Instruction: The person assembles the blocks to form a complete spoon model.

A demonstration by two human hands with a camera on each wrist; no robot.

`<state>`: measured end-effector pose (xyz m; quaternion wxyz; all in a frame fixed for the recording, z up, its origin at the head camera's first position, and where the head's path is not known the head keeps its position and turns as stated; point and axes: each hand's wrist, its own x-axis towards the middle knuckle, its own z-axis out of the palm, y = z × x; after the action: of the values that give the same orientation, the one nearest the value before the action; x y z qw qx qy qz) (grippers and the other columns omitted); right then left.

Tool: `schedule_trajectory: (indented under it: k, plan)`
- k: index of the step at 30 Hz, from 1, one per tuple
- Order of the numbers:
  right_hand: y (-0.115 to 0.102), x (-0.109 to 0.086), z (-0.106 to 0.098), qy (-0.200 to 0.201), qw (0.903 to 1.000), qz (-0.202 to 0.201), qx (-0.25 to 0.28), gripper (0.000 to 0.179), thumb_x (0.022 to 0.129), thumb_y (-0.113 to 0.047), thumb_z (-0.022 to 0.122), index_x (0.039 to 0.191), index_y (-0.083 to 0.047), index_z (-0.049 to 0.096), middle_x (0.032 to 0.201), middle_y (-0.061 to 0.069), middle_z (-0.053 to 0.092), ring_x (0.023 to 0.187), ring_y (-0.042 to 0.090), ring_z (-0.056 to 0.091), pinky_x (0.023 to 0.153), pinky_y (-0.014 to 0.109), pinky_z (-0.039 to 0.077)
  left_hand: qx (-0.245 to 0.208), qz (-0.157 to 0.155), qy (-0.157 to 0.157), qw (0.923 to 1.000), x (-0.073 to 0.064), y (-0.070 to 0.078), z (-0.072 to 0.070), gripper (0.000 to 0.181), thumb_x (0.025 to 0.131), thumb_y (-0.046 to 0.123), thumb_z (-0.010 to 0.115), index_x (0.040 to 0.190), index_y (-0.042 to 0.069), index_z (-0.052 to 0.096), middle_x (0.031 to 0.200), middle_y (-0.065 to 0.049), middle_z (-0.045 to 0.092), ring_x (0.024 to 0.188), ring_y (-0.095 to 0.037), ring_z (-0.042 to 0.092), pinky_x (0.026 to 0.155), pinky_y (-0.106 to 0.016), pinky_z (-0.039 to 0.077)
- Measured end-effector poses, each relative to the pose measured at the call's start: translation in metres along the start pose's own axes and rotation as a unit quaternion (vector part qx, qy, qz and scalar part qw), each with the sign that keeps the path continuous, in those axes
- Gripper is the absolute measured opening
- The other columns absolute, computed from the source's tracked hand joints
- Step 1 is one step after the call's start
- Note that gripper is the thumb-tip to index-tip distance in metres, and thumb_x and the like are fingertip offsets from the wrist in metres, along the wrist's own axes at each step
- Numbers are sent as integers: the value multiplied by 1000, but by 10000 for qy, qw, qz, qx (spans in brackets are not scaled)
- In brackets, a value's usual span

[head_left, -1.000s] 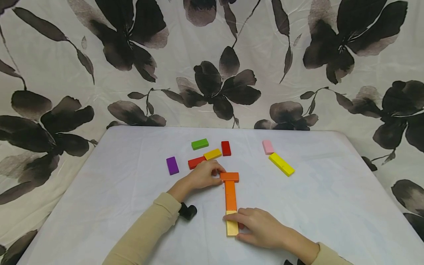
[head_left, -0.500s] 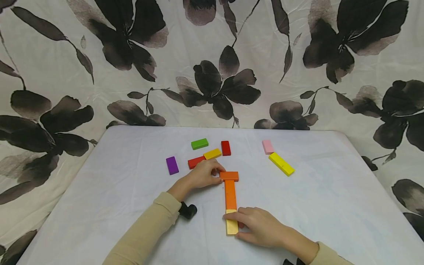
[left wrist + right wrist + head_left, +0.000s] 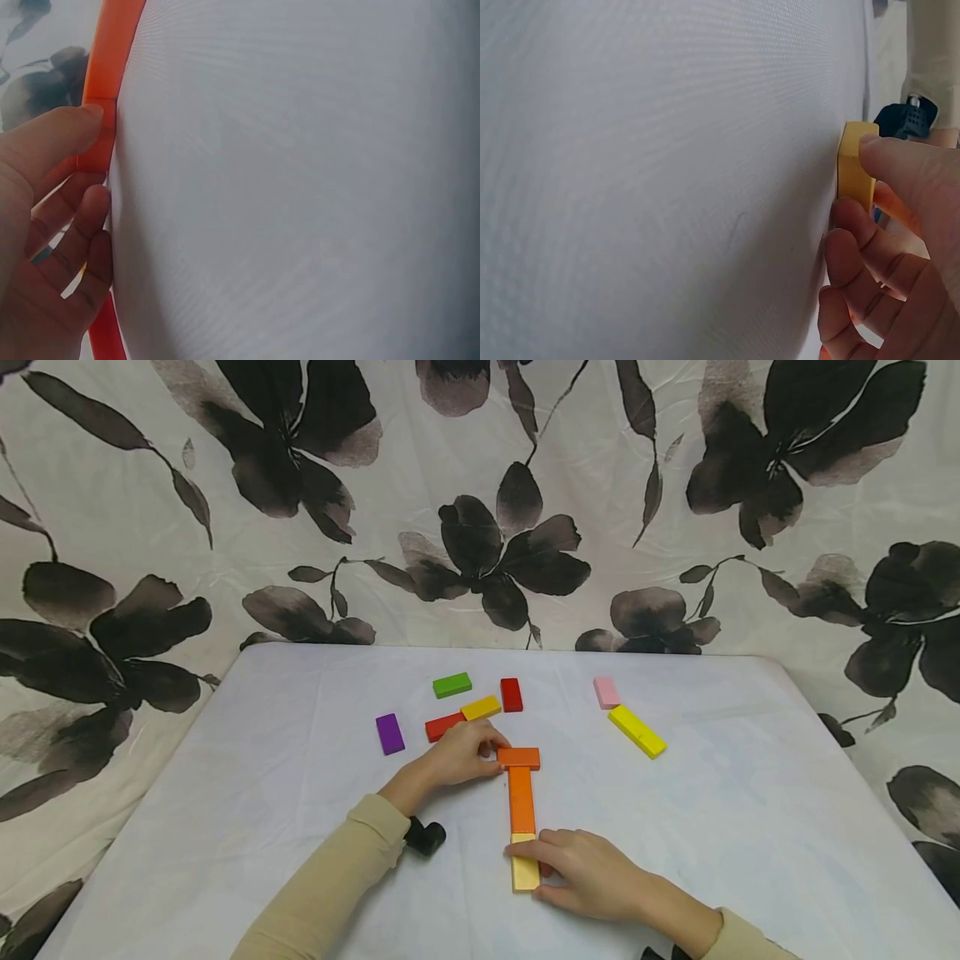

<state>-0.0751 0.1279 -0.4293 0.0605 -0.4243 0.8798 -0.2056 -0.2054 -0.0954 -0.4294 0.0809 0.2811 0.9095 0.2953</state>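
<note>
In the head view my left hand (image 3: 456, 755) pinches the left end of a short orange block (image 3: 520, 758) lying crosswise. A longer orange block (image 3: 522, 802) runs down from its middle, and a pale yellow block (image 3: 526, 877) continues the line, forming a T shape. My right hand (image 3: 592, 875) holds the pale yellow block, index finger across its top and thumb at its near end. The left wrist view has my thumb (image 3: 60, 135) on the short orange block's side. In the right wrist view my thumb presses the yellow block (image 3: 847, 176); the other fingers curl beside it.
Beyond the left hand lie a purple block (image 3: 390, 734), a green block (image 3: 452, 686), two red blocks, one of them upright in view (image 3: 512, 695), and an amber block (image 3: 482, 708). Farther right, a pink block (image 3: 607, 692) touches a long yellow block (image 3: 637, 732). White cloth covers the table (image 3: 750, 827).
</note>
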Motion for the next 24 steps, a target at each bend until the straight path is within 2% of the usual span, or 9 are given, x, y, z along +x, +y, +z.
schedule_trajectory:
  k: [10,14,18,24]
  plan:
    - [-1,0,-3,-57,9999,23,145,47,82,-26,68,126,-26,53,80,-14,49,68,0,44,60,12,37,6,-41,5,10000,1,0,0,28,77,19,74,104,14,69,87,4,59,75,-9,50,65,-19,45]
    - [0,0,-5,-126,9993,164,323,47,83,-29,67,127,-27,53,79,-14,48,67,0,44,59,12,36,18,-22,14,10000,1,0,0,27,77,18,74,103,14,69,87,3,59,75,-9,50,65,-19,45]
    - [3,-1,-6,269,9991,145,288,43,83,-29,67,124,-25,56,78,-14,47,67,0,44,58,12,35,13,-55,7,10000,1,1,0,27,77,19,74,103,14,69,88,3,59,76,-9,50,65,-19,45]
    - [13,1,-16,723,9950,509,459,38,83,-21,67,120,-22,59,83,-14,52,73,2,48,62,16,43,-11,-97,10,10000,1,1,1,26,77,19,74,103,15,69,87,3,59,75,-9,50,65,-19,46]
